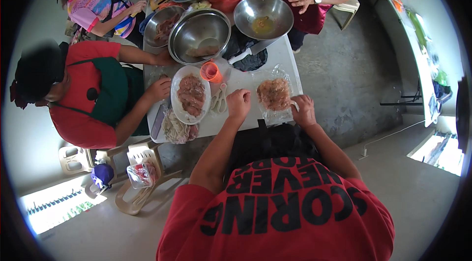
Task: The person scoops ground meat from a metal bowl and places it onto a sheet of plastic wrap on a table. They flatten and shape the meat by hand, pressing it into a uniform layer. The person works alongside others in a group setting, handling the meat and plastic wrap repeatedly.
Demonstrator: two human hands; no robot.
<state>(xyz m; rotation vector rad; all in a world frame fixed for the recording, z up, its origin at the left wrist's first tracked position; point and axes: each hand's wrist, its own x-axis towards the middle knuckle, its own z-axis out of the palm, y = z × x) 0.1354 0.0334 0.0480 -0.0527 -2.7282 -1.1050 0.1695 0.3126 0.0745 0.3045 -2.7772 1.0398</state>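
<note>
A flattened piece of ground or minced-looking meat (pixel 274 94) lies on a clear plastic sheet (pixel 280 73) at the table's near right corner. My right hand (pixel 304 111) is at the right side of the meat, its fingers closed on the edge of the sheet. To the left of the meat, my left hand (pixel 239 105) is held over the table with its fingers curled in. What those fingers hold, if anything, is hidden. Left of it lie pale-handled kitchen scissors (pixel 219 99) and a white oval plate (pixel 180 77) bearing raw meat pieces (pixel 191 94).
An orange cup (pixel 210 71) stands beyond the scissors. A large knife (pixel 251 50) lies on black plastic near steel bowls (pixel 264 7). A crumpled cloth (pixel 177 127) rests at the near left edge. A co-worker in red (pixel 88 93) sits left, with others around the far end.
</note>
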